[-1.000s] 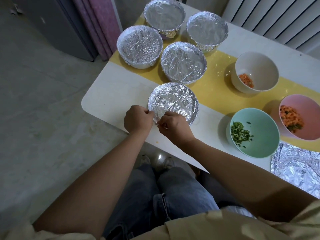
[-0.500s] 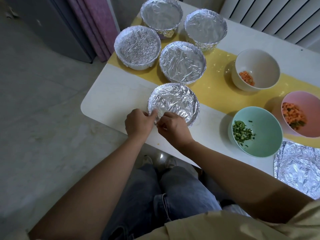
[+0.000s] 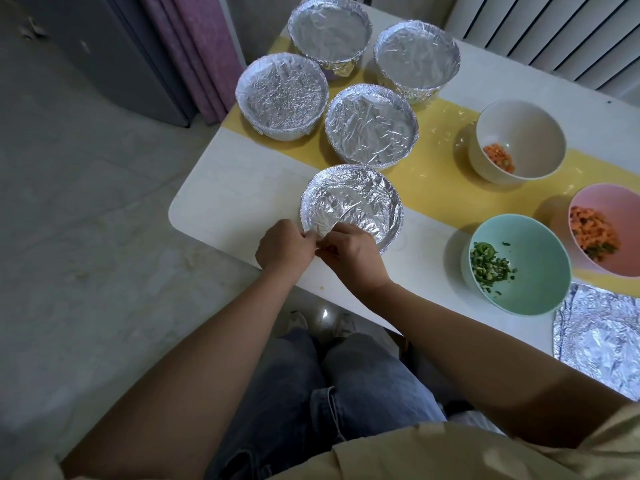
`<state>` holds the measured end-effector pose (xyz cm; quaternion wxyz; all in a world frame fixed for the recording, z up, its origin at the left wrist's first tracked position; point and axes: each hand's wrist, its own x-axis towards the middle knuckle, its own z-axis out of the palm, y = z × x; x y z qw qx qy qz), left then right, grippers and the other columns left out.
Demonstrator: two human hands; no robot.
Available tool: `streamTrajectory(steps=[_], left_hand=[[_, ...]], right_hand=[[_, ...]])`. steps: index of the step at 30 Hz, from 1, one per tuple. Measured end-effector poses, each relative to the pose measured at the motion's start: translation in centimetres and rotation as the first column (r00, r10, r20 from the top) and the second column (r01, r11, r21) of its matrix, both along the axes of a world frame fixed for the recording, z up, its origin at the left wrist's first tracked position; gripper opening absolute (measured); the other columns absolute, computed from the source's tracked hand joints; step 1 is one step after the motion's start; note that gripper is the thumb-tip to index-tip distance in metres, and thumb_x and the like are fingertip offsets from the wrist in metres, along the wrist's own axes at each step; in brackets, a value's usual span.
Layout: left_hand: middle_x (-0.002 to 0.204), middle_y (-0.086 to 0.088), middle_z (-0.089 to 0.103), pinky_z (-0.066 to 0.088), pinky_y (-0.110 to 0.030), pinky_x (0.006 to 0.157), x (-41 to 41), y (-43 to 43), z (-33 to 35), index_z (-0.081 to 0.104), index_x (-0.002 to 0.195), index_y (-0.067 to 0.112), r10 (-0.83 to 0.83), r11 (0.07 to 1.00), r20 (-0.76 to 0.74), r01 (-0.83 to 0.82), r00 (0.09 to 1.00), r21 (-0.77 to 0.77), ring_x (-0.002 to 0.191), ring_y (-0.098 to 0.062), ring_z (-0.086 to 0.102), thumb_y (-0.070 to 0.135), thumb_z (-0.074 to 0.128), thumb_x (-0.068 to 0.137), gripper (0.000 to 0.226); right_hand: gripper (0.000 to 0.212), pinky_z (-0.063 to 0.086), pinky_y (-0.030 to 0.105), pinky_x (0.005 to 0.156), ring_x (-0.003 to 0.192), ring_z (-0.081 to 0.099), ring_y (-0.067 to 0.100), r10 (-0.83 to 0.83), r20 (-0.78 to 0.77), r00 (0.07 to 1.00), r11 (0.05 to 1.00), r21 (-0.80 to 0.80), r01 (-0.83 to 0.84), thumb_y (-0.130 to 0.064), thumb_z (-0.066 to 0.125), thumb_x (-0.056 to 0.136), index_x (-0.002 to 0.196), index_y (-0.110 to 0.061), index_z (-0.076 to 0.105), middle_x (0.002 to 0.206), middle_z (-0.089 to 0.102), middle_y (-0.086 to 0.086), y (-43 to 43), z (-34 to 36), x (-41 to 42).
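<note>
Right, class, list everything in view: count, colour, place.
Foil-covered bowls: four, silver, table's far left.
Nearest foil-covered bowl: one, silver, near table edge.
Cream bowl: one, holds orange bits, mid right.
Pink bowl: one, orange and green bits, right edge.
Green bowl: one, chopped greens, near right.
Foil sheet: one, silver, near right corner.
Table: one, white with yellow stripe.
Left hand and right hand: both pinch the nearest bowl's foil.

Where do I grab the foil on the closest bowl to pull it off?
Pinch the loose flap at the near rim, coming from your side. It is lifted off the bowl there; elsewhere the foil hugs the rim tightly.
</note>
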<state>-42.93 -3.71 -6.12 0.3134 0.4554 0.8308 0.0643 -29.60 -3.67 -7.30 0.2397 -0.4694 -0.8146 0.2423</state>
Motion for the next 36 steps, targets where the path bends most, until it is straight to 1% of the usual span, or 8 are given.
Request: streamTrajectory(steps=[5,10,13,17,23,26,28,36], left_hand=[[0.091,-0.01,0.069,0.039,-0.031,0.064,0.5,0.2,0.0,0.069,0.093,0.007,-0.047,0.998,-0.073,0.049,0.996,0.025,0.088,-0.034,0.064,0.038,0.055,0.094,0.034],[0.09,-0.009,0.072,0.045,-0.032,0.066,-0.3,0.5,-0.4,0.073,0.092,0.011,-0.074,0.995,-0.123,0.081,0.99,0.055,0.086,-0.033,0.066,0.039,0.055,0.092,0.034],[0.087,-0.006,0.074,0.055,-0.035,0.073,-0.9,1.0,-0.2,0.073,0.085,0.012,-0.06,0.996,-0.102,0.067,0.993,0.064,0.083,-0.031,0.067,0.039,0.054,0.09,0.033],[0.081,-0.003,0.074,0.056,-0.037,0.072,-0.8,0.7,0.0,0.072,0.079,0.013,-0.032,0.995,-0.077,0.039,0.996,0.087,0.08,-0.028,0.068,0.04,0.053,0.089,0.034],[0.072,-0.003,0.073,0.057,-0.038,0.077,-0.1,-0.7,0.7,0.071,0.074,0.011,0.152,0.988,0.112,-0.153,0.982,0.0,0.069,-0.027,0.071,0.074,0.034,0.071,0.073],[0.059,-0.004,0.071,0.059,-0.04,0.077,1.2,-1.1,0.8,0.068,0.065,0.008,0.187,0.982,0.314,-0.178,0.931,-0.057,0.061,-0.024,0.072,0.044,0.053,0.084,0.044],[0.057,-0.004,0.07,0.059,-0.041,0.076,1.5,-0.9,0.5,0.068,0.067,0.006,0.185,0.983,0.31,-0.176,0.933,-0.055,0.063,-0.024,0.072,0.029,0.052,0.085,0.034],[0.071,-0.008,0.073,0.059,-0.044,0.078,1.4,-0.5,0.7,0.069,0.079,0.008,0.188,0.982,0.262,-0.178,0.946,-0.063,0.073,-0.032,0.071,0.045,0.039,0.066,0.049]], right_hand=[[0.014,0.048,0.031,0.05,0.057,0.057,0.026,0.032,-0.032,0.999,0.999,-0.015,-0.033,-0.009,0.084,0.069,0.078,-0.003,0.075,0.067,0.06,0.009,0.2,0.4,0.4],[0.032,0.051,0.034,0.061,0.072,0.06,0.028,0.159,0.027,0.987,0.987,-0.011,-0.159,-0.016,0.086,0.068,0.093,-0.003,0.07,0.082,0.061,0.01,0.5,1.0,2.8],[0.024,0.05,0.036,0.06,0.072,0.059,0.028,0.182,0.102,0.978,0.982,0.041,-0.187,-0.016,0.084,0.071,0.085,-0.008,0.066,0.081,0.059,0.007,0.7,1.1,4.8],[0.013,0.048,0.033,0.057,0.069,0.057,0.028,0.193,0.148,0.97,0.971,0.114,-0.211,-0.012,0.078,0.078,0.076,-0.009,0.065,0.075,0.058,0.005,0.8,0.9,4.8],[0.014,0.047,0.033,0.051,0.065,0.055,0.028,0.221,0.162,0.962,0.953,0.175,-0.248,-0.005,0.067,0.081,0.066,-0.007,0.064,0.069,0.057,0.006,0.8,0.5,3.6],[0.015,0.047,0.033,0.049,0.063,0.055,0.028,0.239,0.165,0.957,0.947,0.179,-0.268,-0.004,0.067,0.079,0.064,-0.006,0.063,0.068,0.055,0.007,0.8,0.5,2.9],[0.016,0.047,0.033,0.048,0.062,0.055,0.028,0.242,0.162,0.957,0.947,0.176,-0.27,-0.002,0.069,0.075,0.062,-0.006,0.061,0.066,0.055,0.007,0.8,0.5,2.6],[0.016,0.048,0.034,0.047,0.062,0.054,0.028,0.229,0.151,0.962,0.953,0.167,-0.253,-0.004,0.065,0.075,0.06,-0.006,0.059,0.065,0.054,0.007,0.8,0.3,2.2]])
